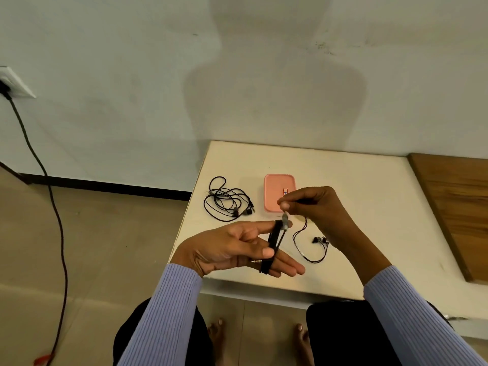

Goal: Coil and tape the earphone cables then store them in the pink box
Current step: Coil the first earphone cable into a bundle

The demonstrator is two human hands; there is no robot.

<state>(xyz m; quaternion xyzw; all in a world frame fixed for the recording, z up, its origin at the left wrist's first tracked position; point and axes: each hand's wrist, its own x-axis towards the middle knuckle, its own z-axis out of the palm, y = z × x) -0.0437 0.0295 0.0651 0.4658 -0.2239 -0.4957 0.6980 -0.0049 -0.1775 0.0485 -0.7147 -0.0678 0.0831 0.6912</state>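
The light is even and fairly bright, coming from behind the person: a large soft shadow of head and shoulders falls on the pale wall [274,83] ahead and runs down onto the far edge of the table [369,196]. No hard glare shows on the table's cream top. The wide-angle lens bends straight lines near the edges, so the dark skirting [105,184] slants and the sleeves [422,318] stretch toward the corners. Detail is soft throughout, with slight blur around the fingertips.

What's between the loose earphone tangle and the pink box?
Head view: bare table between the earphone tangle and the pink box.
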